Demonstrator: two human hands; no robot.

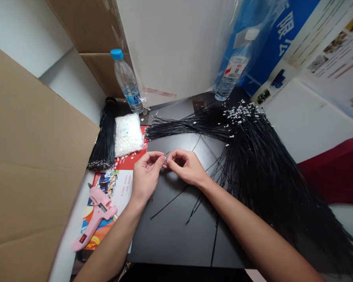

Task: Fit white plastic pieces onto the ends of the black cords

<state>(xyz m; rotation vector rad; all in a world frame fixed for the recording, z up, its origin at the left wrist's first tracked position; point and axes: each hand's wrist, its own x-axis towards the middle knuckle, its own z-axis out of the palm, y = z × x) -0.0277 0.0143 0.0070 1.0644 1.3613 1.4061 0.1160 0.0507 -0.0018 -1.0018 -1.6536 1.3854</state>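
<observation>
My left hand (147, 172) and my right hand (186, 166) meet over the black mat (170, 235), fingertips pinched together on a tiny connector (165, 161) at the end of a thin black wire (169, 201) that trails back toward me. A large heap of black wires with white connectors (253, 152) lies just right of my right hand. A second spread of black wires (179, 126) fans out beyond both hands. To the left of it sit a bag of white connectors (128, 134) and a bundle of black wires (104, 141).
A pink glue gun (95, 217) rests on a colourful printed sheet (117, 184) at the left. Two water bottles (128, 82) (233, 70) stand at the back. Cardboard (26, 156) walls the left side; a white board (170, 47) stands behind.
</observation>
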